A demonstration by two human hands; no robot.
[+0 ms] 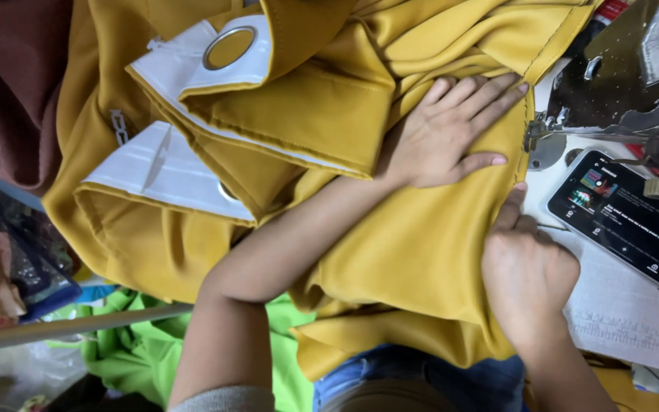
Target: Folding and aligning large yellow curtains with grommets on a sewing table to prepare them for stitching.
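A big mustard-yellow curtain fabric with white header tape and a metal eyelet ring is piled across the work surface. My left hand lies flat on the fabric, fingers spread toward the sewing machine's presser foot. My right hand pinches the fabric's hemmed edge just below the presser foot, thumb pointing up along the seam.
The dark sewing machine body stands at the upper right. A smartphone with a lit screen lies on the white machine table. Green cloth and a brown cloth lie at the left, beside a wooden stick.
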